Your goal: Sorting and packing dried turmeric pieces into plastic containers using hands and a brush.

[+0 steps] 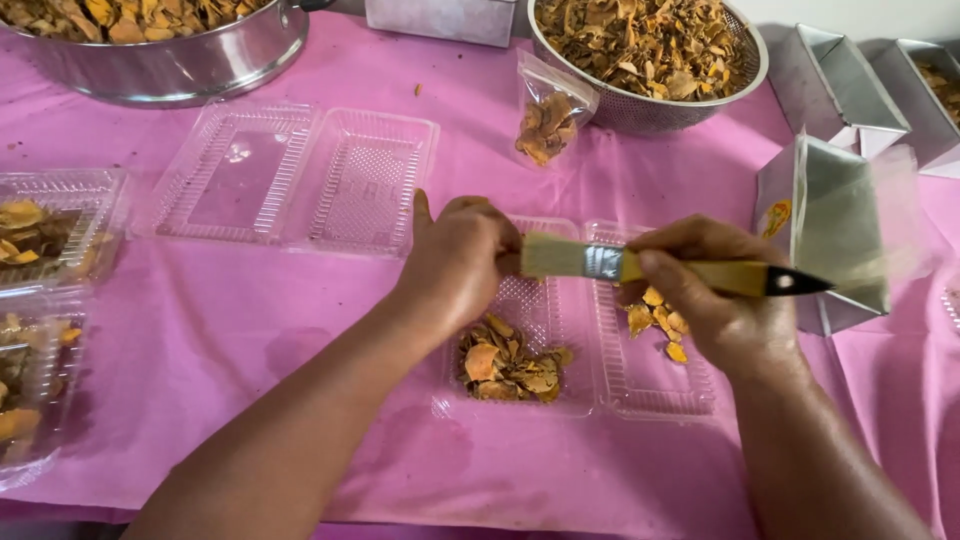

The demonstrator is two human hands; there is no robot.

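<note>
My right hand [700, 295] grips a flat paintbrush [640, 266] by its yellow handle, black tip pointing right and bristles pointing left. My left hand [455, 262] is closed around the bristle end. Both hands hover over an open clear plastic clamshell box [620, 385] on the pink tablecloth. Dried orange-brown chips [505, 365] lie in its left half. A few chips [660, 320] lie in its right half, partly hidden by my right hand.
An empty open clamshell [300, 175] lies at upper left. Filled boxes [40, 300] sit at the left edge. A steel pot [170, 55] and a mesh colander [650, 50] hold more chips. A small bag of chips [548, 115] leans by the colander. Metal tins [840, 80] stand at right.
</note>
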